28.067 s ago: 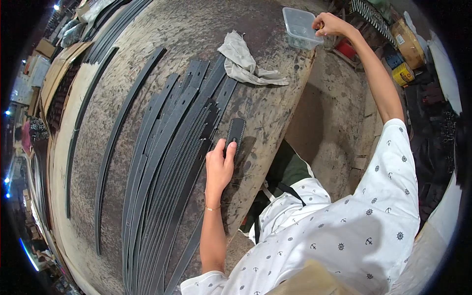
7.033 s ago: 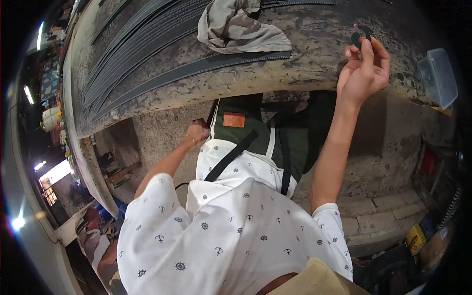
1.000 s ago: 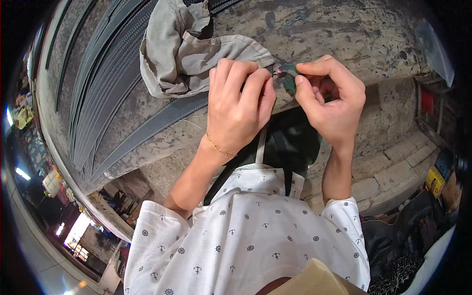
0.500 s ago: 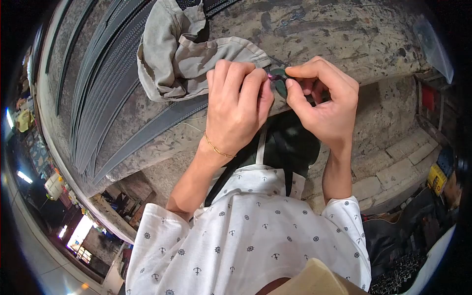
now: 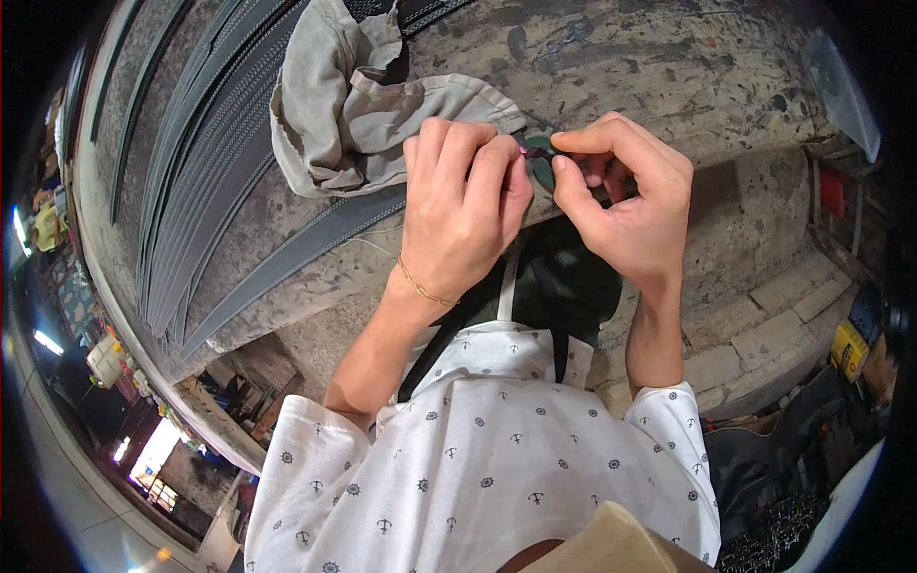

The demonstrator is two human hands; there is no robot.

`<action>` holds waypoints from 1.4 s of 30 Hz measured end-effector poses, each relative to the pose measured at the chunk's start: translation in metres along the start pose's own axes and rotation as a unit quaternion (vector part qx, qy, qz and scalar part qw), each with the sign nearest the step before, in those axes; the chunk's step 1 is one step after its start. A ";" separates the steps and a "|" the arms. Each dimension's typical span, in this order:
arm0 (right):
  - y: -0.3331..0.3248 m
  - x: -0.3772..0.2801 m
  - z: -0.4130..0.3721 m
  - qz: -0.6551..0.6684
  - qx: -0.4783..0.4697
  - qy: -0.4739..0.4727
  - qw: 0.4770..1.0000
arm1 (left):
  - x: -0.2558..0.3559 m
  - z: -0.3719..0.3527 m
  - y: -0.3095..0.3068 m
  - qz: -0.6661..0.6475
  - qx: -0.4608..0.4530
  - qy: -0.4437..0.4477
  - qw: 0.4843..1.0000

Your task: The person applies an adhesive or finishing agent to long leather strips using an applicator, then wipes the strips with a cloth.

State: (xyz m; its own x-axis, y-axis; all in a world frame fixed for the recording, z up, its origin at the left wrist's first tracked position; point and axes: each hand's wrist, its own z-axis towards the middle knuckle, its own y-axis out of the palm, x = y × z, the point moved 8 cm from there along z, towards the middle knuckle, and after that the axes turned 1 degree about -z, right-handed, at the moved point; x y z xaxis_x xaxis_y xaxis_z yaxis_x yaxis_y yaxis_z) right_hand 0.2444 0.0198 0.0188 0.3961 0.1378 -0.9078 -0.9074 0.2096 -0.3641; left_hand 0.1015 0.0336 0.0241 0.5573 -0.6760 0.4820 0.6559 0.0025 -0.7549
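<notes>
Above the table's near edge, my left hand [image 5: 461,205] has its fingers curled down, with a small pink spot at the fingertips; what it grips is mostly hidden. My right hand [image 5: 626,186] pinches a small dark green curved strip [image 5: 543,172] between thumb and forefinger, right beside the left fingertips. A grey stitched strap [image 5: 315,250] runs along the table up to my left hand, and whether it joins the green strip is hidden. Pale loose thread [image 5: 377,242] trails near my left wrist. A crumpled grey cloth [image 5: 349,134] lies just behind the left hand.
Several dark stitched straps [image 5: 205,181] lie bundled on the left of the stained table [image 5: 659,72]. A clear plastic piece [image 5: 842,100] is at the far right edge. Dark material [image 5: 573,277] covers my lap. A yellow box [image 5: 848,349] stands low on the right.
My right hand has shifted very slightly left. The green strip has turned a little between the fingers; my left hand keeps nearly the same place.
</notes>
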 end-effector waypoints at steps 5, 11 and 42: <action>-0.001 0.001 -0.001 0.005 0.001 0.015 1.000 | 0.001 0.001 -0.003 0.001 0.010 0.003 1.000; -0.017 0.014 -0.006 0.125 0.075 0.076 0.986 | -0.012 0.010 -0.086 0.137 0.088 -0.053 0.985; 0.003 0.000 -0.019 0.017 0.113 0.001 0.993 | -0.054 0.016 -0.042 -0.060 -0.066 0.113 0.990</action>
State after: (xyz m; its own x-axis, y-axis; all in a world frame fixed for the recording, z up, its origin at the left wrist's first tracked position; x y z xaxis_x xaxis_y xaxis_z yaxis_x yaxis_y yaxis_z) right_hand 0.2387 0.0021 0.0133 0.3651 0.1462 -0.9194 -0.8657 0.4166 -0.2775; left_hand 0.0515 0.0819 0.0371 0.3417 -0.8128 0.4718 0.6308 -0.1739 -0.7562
